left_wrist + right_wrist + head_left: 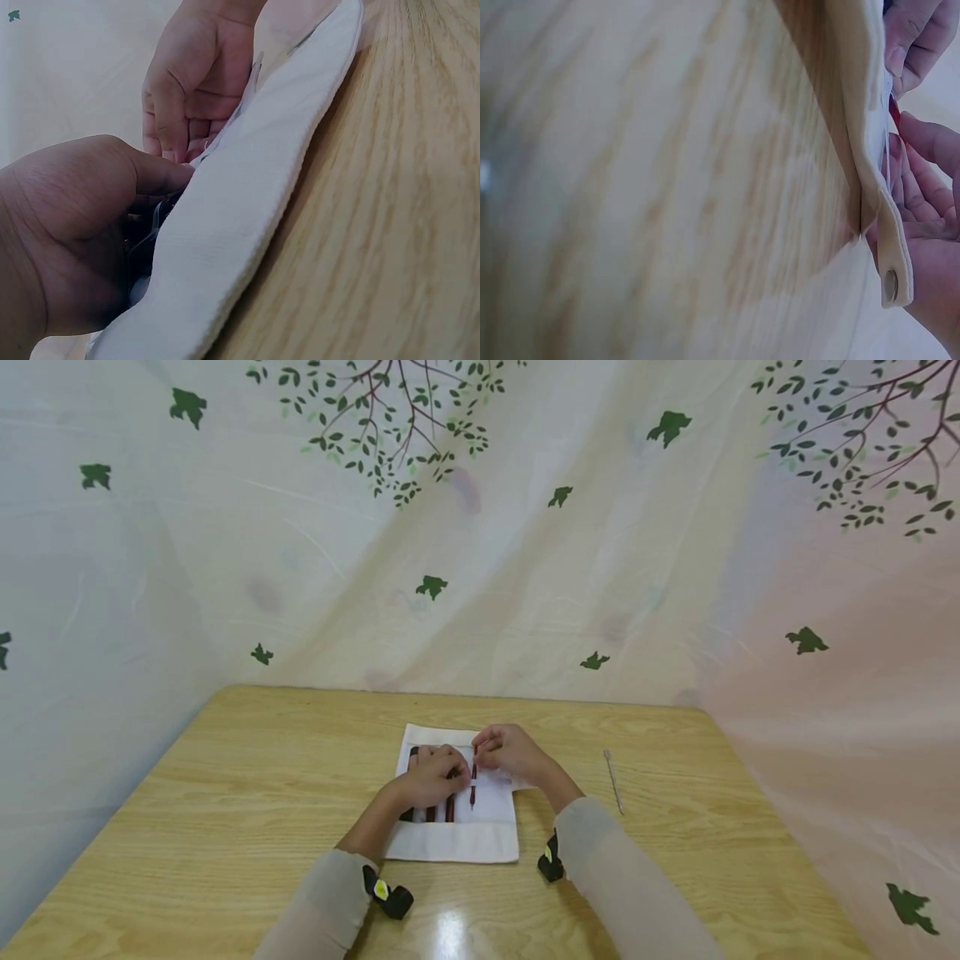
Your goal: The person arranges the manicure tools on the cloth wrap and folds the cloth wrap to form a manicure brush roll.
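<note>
A white fabric case [465,843] lies opened out on the table, with several dark and reddish-brown slim tools [450,808] in its left part. My left hand [431,777] rests over those tools, fingers bent, its thumb tip beside a narrow white loop. Whether that thumb and finger pinch the loop is hidden. Through the loop runs a thin red pen-like tool [473,795], its pointed end toward me. At its upper end my right hand [513,752] pinches it between thumb and fingers. A bit of its red shaft [895,112] shows by the right thumb in the right wrist view.
To the right of the case, a slim silver tool [613,782] lies alone on the wooden table [262,793]. A strap with a metal snap [891,285] sticks out from the case's side. Behind the table hangs a pale curtain [510,635] printed with leaves.
</note>
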A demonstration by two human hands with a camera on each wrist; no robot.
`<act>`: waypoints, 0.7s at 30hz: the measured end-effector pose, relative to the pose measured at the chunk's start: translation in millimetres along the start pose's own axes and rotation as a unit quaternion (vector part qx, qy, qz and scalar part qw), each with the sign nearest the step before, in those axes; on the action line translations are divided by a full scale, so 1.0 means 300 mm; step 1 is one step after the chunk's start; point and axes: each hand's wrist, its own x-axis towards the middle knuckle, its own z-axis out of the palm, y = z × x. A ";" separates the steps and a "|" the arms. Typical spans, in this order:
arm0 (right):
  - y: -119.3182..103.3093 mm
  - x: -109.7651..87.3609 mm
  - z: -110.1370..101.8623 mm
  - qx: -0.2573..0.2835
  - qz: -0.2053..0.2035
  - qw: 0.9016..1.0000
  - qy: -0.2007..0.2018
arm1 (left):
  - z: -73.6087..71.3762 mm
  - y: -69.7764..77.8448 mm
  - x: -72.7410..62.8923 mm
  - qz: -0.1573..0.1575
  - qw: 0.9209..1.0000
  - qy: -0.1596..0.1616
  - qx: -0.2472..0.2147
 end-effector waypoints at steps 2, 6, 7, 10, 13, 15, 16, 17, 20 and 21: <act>0.000 -0.004 -0.001 -0.012 -0.002 1.000 -0.001 | -0.001 0.000 -0.001 0.000 1.000 0.001 0.002; 0.001 -0.011 -0.005 -0.031 -0.011 0.999 -0.001 | 0.001 -0.002 0.000 0.001 1.000 0.001 0.004; 0.002 -0.012 -0.005 -0.034 -0.014 0.999 -0.001 | 0.002 -0.002 0.000 0.001 1.000 0.000 0.004; 0.002 -0.016 -0.007 -0.043 -0.019 0.999 -0.001 | 0.004 -0.004 -0.001 0.001 1.000 0.000 0.001; 0.000 -0.016 -0.010 -0.055 -0.023 0.998 -0.006 | 0.004 -0.004 0.000 -0.002 1.000 -0.001 -0.001; 0.000 -0.015 -0.012 -0.065 -0.023 0.998 -0.011 | 0.005 -0.005 0.001 -0.004 1.000 -0.002 0.000; 0.000 -0.014 -0.012 -0.068 -0.022 0.997 -0.014 | 0.005 -0.005 0.002 -0.005 1.000 -0.002 -0.001; 0.000 -0.014 -0.013 -0.072 -0.021 0.997 -0.018 | 0.005 -0.005 0.002 -0.005 1.000 -0.001 -0.002; 0.001 -0.013 -0.015 -0.078 -0.019 0.996 -0.027 | 0.006 -0.006 0.001 -0.002 1.000 0.001 -0.004; 0.000 -0.014 -0.014 -0.080 -0.020 0.996 -0.031 | 0.006 -0.006 0.001 -0.002 1.000 0.001 -0.005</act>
